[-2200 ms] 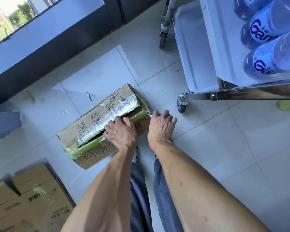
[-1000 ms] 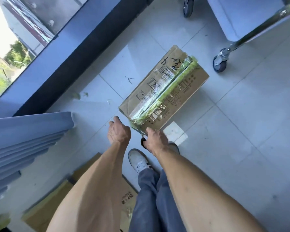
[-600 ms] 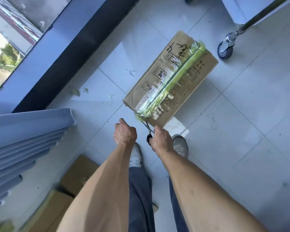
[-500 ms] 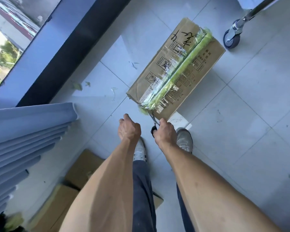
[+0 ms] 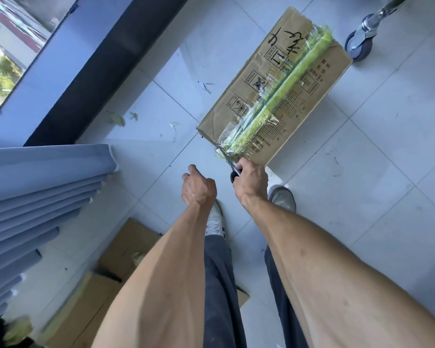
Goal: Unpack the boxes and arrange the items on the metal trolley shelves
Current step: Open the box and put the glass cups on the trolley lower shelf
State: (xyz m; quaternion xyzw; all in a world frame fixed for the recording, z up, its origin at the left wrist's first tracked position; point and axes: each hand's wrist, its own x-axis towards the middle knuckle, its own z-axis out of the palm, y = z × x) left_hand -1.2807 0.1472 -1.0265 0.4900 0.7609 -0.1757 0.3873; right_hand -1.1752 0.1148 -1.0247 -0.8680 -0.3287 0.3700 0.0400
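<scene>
right fingers (image 5: 249, 172) curled round scissors (image 5: 230, 167) at taped box (image 5: 274, 89), left fingers (image 5: 195, 175) curled, empty

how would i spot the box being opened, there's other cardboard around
Start at the trolley wheel at top right. The sealed box lies beside it on the tiled floor. Only it has green tape along its top and black handwriting.

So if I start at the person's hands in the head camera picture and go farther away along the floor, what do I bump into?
Right hand → scissors → cardboard box with its green tape → trolley wheel.
</scene>
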